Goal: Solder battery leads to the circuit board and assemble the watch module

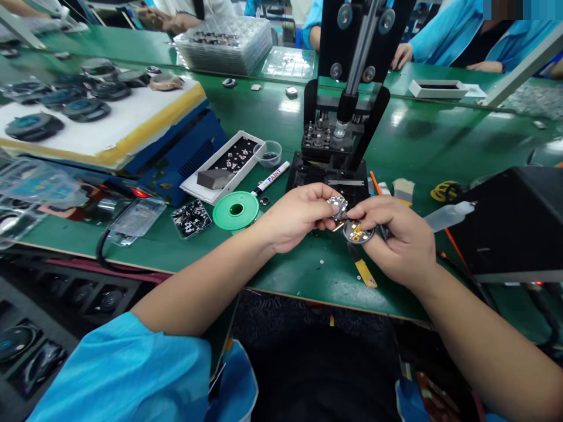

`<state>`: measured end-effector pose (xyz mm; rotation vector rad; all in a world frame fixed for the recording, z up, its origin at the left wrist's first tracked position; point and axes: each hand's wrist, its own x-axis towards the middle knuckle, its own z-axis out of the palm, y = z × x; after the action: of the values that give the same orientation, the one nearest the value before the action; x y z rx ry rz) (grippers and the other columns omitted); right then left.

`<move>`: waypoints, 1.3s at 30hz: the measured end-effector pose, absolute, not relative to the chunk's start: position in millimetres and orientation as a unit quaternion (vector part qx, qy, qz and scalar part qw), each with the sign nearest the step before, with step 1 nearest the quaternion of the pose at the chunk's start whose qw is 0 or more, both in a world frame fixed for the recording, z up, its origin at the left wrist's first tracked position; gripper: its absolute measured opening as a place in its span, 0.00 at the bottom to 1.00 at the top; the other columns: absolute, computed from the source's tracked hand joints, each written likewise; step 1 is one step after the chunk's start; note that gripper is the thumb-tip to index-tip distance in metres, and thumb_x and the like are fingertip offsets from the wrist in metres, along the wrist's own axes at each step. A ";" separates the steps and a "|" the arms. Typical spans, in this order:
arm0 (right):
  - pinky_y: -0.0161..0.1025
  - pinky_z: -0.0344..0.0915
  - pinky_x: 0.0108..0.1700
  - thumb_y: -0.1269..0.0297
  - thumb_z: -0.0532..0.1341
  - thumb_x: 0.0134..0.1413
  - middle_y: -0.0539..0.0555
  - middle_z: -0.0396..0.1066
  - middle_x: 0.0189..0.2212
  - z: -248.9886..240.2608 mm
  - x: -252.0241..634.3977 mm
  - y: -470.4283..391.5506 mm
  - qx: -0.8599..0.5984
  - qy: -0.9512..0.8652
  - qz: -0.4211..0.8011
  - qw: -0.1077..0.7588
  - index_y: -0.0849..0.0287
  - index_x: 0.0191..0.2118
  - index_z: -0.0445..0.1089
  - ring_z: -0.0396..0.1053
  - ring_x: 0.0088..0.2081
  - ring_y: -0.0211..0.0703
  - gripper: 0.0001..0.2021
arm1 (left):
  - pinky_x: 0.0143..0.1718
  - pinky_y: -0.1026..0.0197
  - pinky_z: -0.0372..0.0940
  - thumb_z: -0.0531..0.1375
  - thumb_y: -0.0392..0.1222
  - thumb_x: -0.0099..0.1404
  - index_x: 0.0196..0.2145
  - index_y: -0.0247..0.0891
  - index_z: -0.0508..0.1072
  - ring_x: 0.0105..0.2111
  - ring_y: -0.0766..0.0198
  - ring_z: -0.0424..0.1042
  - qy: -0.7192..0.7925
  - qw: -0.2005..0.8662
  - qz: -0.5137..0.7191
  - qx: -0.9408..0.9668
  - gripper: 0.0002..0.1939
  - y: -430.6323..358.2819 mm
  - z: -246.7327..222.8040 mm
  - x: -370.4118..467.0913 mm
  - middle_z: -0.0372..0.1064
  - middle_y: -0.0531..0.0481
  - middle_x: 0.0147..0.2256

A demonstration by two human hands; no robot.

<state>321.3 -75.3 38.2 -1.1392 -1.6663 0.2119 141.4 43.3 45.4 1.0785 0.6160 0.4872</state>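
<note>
There is 1 circuit board [338, 206], 1 round case [358, 232], 1 green spool [224, 212], 1 paint marker [271, 179], 1 press [352, 88], and at least 8 round devices [85, 109].

Green counter [290, 275], bright blue sleeves [132, 369]
The disc [364, 235] is dark grey with gold patches, the spool [224, 212] light green, the marker [273, 177] white with coloured lettering, the press [331, 44] black; at left, the blue box [169, 170] has a white pad [132, 114] edged in yellow.
</note>
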 end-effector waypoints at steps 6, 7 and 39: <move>0.50 0.80 0.49 0.80 0.65 0.61 0.50 0.84 0.41 38.1 324.0 -74.6 -0.479 -0.723 0.041 0.497 0.49 0.38 0.71 0.84 0.45 0.48 0.14 | 0.30 0.65 0.65 0.67 0.28 0.64 0.39 0.33 0.79 0.26 0.72 0.73 0.287 0.786 0.232 0.495 0.06 43.5 47.2 141.6 0.77 0.51 0.34; 0.50 0.79 0.49 0.81 0.65 0.61 0.50 0.84 0.41 37.9 324.0 -74.5 -0.478 -0.725 0.042 0.494 0.49 0.38 0.71 0.84 0.46 0.48 0.14 | 0.30 0.65 0.65 0.67 0.27 0.65 0.40 0.33 0.79 0.26 0.72 0.73 0.289 0.786 0.233 0.494 0.06 43.5 47.4 141.8 0.77 0.51 0.34; 0.44 0.79 0.48 0.81 0.64 0.60 0.50 0.83 0.42 31.8 324.4 -74.1 -0.480 -0.702 0.102 0.517 0.51 0.39 0.71 0.82 0.45 0.44 0.14 | 0.28 0.68 0.65 0.69 0.26 0.65 0.41 0.32 0.77 0.24 0.74 0.72 0.299 0.787 0.206 0.499 0.08 43.4 51.7 142.3 0.77 0.53 0.32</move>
<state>324.4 -74.1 31.8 -1.1524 -1.6845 0.2459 142.3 43.4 51.7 1.0766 0.6434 0.4434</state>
